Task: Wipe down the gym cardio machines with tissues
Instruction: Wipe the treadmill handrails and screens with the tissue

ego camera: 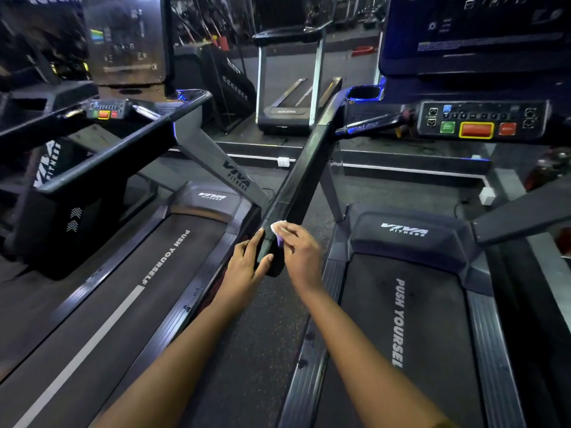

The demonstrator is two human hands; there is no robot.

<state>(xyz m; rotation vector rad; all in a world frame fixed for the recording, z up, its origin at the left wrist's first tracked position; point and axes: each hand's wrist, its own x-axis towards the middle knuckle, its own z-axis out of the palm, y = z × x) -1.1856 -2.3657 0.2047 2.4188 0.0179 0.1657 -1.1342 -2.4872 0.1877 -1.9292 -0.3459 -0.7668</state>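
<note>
A long black handrail (pixel 304 168) of the right treadmill runs from the console down toward me. My left hand (pixel 247 264) grips the near end of that rail, fingers on its left face and thumb on its end cap. My right hand (pixel 298 250) holds a white tissue (pixel 278 227) against the rail's top, just above the end. Most of the tissue is hidden under the fingers.
The right treadmill's belt (pixel 401 335) and button console (pixel 482 122) lie to the right. A second treadmill (pixel 129 298) with its own handrail (pixel 117 156) stands to the left. A strip of speckled floor (pixel 256 344) runs between them. A third treadmill (pixel 290 115) stands ahead.
</note>
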